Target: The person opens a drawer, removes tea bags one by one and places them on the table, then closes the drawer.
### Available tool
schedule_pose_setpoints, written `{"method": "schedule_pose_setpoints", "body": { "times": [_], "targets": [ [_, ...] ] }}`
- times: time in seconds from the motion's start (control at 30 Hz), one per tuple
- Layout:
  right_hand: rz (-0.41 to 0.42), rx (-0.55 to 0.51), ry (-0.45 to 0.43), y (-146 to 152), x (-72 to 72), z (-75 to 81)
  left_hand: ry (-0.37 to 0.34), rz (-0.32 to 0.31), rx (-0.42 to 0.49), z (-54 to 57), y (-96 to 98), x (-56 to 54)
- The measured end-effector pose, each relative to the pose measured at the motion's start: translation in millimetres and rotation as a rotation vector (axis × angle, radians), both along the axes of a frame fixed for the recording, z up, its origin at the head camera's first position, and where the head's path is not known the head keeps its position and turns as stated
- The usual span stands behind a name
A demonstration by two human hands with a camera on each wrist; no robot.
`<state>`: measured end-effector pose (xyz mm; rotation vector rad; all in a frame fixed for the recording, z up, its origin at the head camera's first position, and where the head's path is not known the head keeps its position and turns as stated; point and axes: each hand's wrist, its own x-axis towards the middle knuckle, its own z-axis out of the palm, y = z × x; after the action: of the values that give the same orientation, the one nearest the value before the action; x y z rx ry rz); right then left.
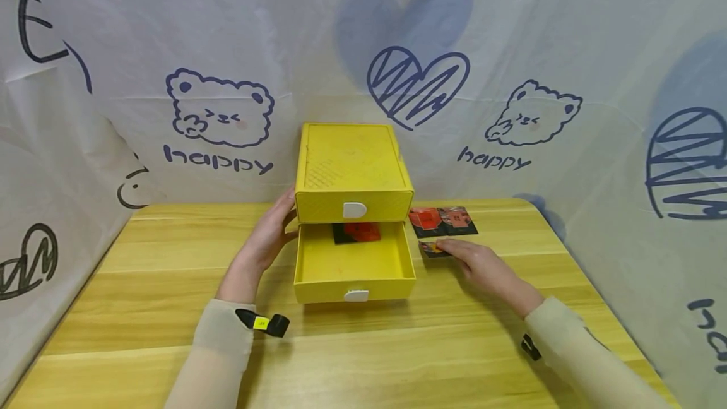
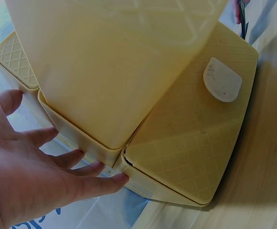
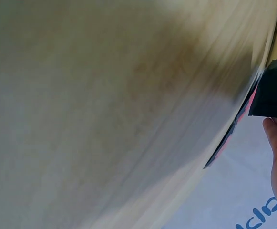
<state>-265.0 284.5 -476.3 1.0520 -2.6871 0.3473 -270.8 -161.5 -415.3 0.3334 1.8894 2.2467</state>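
A yellow two-drawer box with white handles stands on the table. Its lower drawer is pulled out, with a flat black-and-red packet lying toward its back. My left hand rests along the box's left side; in the left wrist view its fingers are spread along the box wall. Right of the drawer, my right hand pinches a small flat packet with a dark back, which shows as a dark sheet in the right wrist view.
Two flat black-and-red packets lie side by side on the wooden table, right of the box. A white cloth printed with bears and hearts hangs behind the table and along both sides.
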Motion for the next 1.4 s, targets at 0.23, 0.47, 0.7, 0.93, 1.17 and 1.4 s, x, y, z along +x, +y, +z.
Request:
{"method": "schedule_pose_setpoints", "body": {
  "times": [0.23, 0.47, 0.7, 0.93, 1.17, 1.4],
  "targets": [
    [-0.004, 0.032, -0.042, 0, -2.7, -3.3, -0.003, 0.000, 0.001, -0.1, -0.1, 0.2],
    [-0.008, 0.053, -0.067, 0, -4.5, -3.6, 0.000, 0.000, -0.006, -0.7, -1.0, 0.1],
    [-0.022, 0.067, -0.152, 2, -7.0, -3.7, -0.003, 0.002, -0.003, 0.1, -1.0, 0.7],
    [-0.043, 0.073, -0.227, 6, -10.4, -5.0, -0.002, 0.001, -0.005, 0.8, -0.5, 0.9],
    [-0.036, 0.073, -0.238, 8, -12.2, -7.1, -0.005, 0.002, -0.005, 0.2, -0.7, 1.0],
    [-0.028, 0.068, -0.235, 7, -12.0, -7.8, -0.001, 0.004, -0.006, -0.1, -1.3, 0.8]
  ]
}}
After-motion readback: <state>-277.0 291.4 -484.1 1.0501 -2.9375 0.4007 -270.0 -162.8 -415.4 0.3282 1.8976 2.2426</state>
